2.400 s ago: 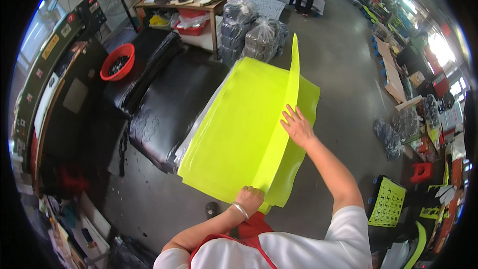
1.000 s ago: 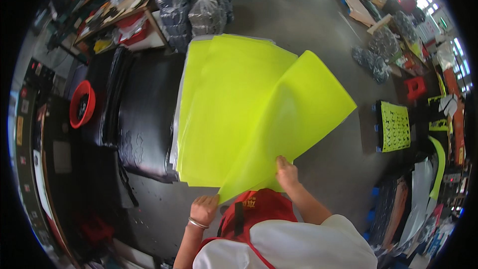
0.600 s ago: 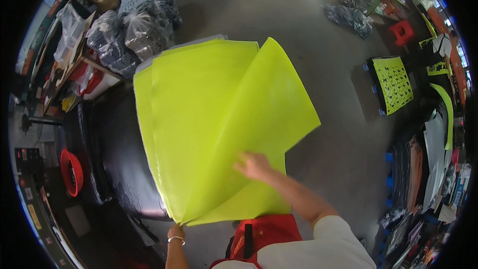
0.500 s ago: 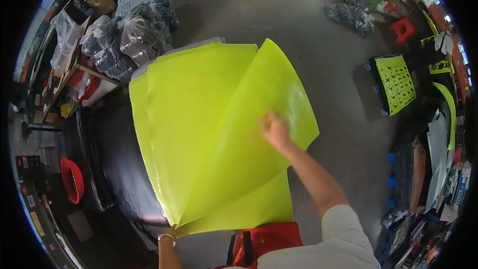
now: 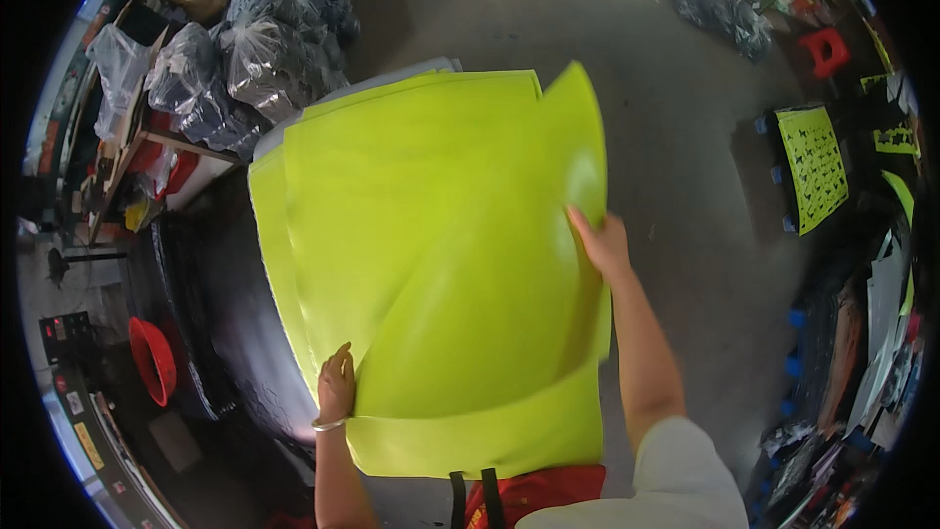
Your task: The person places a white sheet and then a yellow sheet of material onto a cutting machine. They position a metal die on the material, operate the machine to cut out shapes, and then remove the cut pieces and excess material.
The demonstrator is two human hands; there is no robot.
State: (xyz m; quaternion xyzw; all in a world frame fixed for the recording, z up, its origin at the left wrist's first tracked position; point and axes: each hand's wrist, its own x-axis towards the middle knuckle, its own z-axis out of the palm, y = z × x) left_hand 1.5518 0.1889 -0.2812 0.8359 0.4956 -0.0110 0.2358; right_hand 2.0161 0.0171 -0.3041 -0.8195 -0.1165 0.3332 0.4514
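A stack of yellow-green sheets [image 5: 392,176] lies in front of me, with the top sheet [image 5: 470,343] bowed up along its right side. My right hand [image 5: 604,243] grips that sheet's right edge, thumb on the upper face and the other fingers behind it, out of sight. At the lower left, my left hand [image 5: 336,387], with a bracelet at the wrist, rests on the stack against the top sheet's left edge. Its fingers are stretched out, pointing away from me. Grey sheets [image 5: 431,69] show under the far edge of the pile.
Clear bags with dark contents [image 5: 269,64] stand at the far left. A red basin [image 5: 153,360] sits beside black sheeting [image 5: 235,304] on the left. To the right are a cut-out yellow-green panel [image 5: 812,168], a red stool [image 5: 824,52] and stacked material [image 5: 837,353].
My right hand has moved right from above the sheet and taken hold of its edge. My left hand has moved up from the near corner along the left edge. The view has shifted slightly.
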